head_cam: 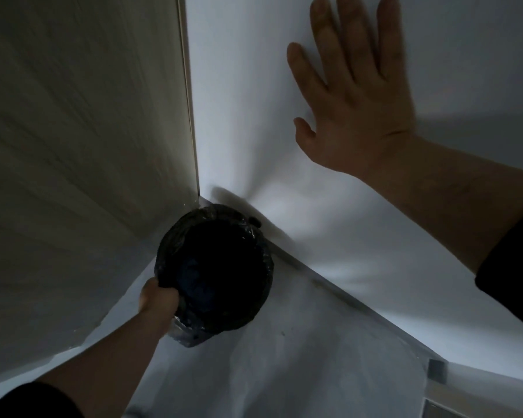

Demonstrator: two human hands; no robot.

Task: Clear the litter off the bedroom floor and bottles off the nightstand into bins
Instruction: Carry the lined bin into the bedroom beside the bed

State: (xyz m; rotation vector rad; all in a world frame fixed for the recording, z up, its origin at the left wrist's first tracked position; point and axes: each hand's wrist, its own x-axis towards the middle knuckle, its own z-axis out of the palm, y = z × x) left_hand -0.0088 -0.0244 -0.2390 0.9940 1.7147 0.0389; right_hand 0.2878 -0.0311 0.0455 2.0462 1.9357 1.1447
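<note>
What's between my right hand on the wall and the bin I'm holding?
Only bare white wall in the head view. The right hand lies flat on it, fingers spread; the left hand grips the black-lined bin in the corner below.

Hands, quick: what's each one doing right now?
Left hand: closed, gripping the near rim of the black-lined bin.
Right hand: open, fingers spread flat against the white wall.

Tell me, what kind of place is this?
Probably a corner of a room indoors: a white wall meets a wood-look panel, and a black-bagged bin sits on the floor there.
</note>
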